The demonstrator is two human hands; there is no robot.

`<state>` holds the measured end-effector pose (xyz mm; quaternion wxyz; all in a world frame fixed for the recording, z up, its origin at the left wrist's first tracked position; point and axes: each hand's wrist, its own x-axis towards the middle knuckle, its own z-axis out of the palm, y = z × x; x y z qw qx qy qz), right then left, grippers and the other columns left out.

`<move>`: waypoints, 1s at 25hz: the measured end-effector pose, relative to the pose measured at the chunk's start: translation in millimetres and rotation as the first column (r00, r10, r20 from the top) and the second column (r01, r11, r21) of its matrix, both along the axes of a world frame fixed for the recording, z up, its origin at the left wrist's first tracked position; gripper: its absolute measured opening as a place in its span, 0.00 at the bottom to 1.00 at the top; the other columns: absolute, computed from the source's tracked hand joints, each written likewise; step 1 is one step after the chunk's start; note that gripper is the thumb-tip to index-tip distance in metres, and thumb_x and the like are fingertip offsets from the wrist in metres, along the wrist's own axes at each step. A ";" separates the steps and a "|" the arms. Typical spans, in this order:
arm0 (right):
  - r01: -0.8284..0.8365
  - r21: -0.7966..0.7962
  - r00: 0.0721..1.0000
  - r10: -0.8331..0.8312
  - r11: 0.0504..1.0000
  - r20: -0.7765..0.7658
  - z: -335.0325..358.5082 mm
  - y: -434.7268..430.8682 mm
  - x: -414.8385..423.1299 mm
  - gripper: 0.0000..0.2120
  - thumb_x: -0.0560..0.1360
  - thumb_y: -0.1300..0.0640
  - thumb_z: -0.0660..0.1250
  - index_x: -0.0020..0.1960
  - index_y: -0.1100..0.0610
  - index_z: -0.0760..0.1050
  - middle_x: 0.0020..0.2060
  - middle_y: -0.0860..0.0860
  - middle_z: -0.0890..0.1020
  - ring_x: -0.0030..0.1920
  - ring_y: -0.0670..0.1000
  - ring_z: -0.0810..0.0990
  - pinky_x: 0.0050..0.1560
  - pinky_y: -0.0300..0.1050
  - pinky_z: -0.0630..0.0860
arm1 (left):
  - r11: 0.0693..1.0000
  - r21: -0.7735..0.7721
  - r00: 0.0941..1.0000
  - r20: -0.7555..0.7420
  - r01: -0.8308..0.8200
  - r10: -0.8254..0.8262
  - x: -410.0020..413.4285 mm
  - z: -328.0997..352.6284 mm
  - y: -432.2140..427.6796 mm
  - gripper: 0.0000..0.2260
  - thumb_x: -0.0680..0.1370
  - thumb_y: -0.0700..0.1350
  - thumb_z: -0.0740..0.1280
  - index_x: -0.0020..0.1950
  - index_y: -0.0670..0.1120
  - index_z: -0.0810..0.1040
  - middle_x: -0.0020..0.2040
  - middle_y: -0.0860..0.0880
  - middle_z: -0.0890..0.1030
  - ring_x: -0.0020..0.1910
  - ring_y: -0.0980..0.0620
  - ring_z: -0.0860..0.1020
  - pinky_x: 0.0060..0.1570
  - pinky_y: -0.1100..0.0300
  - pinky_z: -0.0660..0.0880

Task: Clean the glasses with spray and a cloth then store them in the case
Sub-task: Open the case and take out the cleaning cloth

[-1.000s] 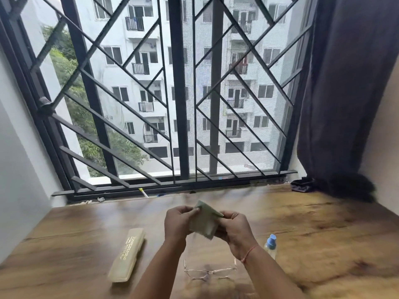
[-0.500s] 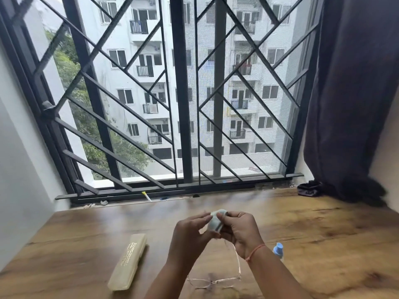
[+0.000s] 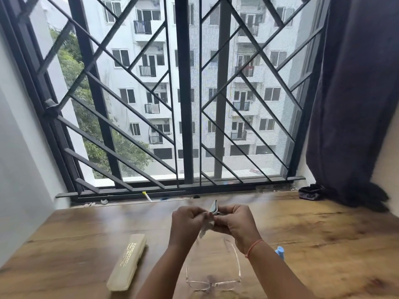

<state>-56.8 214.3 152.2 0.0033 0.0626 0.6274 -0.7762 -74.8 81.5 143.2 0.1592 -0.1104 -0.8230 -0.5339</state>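
Both hands meet above the table, fingers curled: my left hand (image 3: 186, 223) and right hand (image 3: 235, 223) pinch the small, bunched pale grey-green cloth (image 3: 213, 207) between them, one fold sticking up. Beneath them the thin clear-framed glasses (image 3: 213, 283) lie open on the wood-grain table (image 3: 86, 234), lenses near me, front running left to right, temples pointing far. Left of them the closed cream plastic case (image 3: 127, 266) lies near to far, tipped slightly right. A blue-capped spray bottle (image 3: 280, 251) peeks out beside my right wrist.

Wooden table (image 3: 86, 234), black window grille (image 3: 185, 104), dark curtain (image 3: 356, 93) at right; white apartment block (image 3: 138, 83) outside, green tree (image 3: 71, 67)
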 end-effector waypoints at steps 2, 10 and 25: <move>0.005 0.104 1.000 -0.006 0.995 0.009 3.6 9.7 -2.2 0.10 0.68 0.78 0.63 0.43 0.69 0.80 0.32 0.60 0.82 0.31 0.55 0.82 0.33 0.45 0.80 | 1.000 0.004 0.999 0.031 0.015 -0.015 -5.1 3.2 -4.0 0.06 0.69 0.38 0.72 0.32 0.45 0.83 0.24 0.52 0.78 0.25 0.60 0.71 0.30 0.60 0.68; -0.083 0.225 0.997 0.082 0.971 0.011 19.7 45.9 5.1 0.15 0.69 0.76 0.56 0.35 0.64 0.79 0.29 0.56 0.75 0.25 0.47 0.71 0.27 0.37 0.73 | 0.869 0.491 0.896 0.360 0.056 -0.261 -4.3 27.5 -24.4 0.12 0.73 0.39 0.64 0.30 0.44 0.78 0.26 0.47 0.71 0.24 0.52 0.69 0.24 0.65 0.68; 0.538 0.377 0.811 -0.340 0.754 -0.476 -28.2 27.1 26.5 0.09 0.66 0.56 0.75 0.45 0.56 0.81 0.40 0.50 0.83 0.44 0.49 0.81 0.44 0.35 0.76 | 0.661 0.745 0.719 0.508 -0.091 -0.474 7.5 41.1 -16.9 0.11 0.78 0.40 0.59 0.45 0.35 0.78 0.36 0.39 0.81 0.31 0.44 0.80 0.28 0.54 0.79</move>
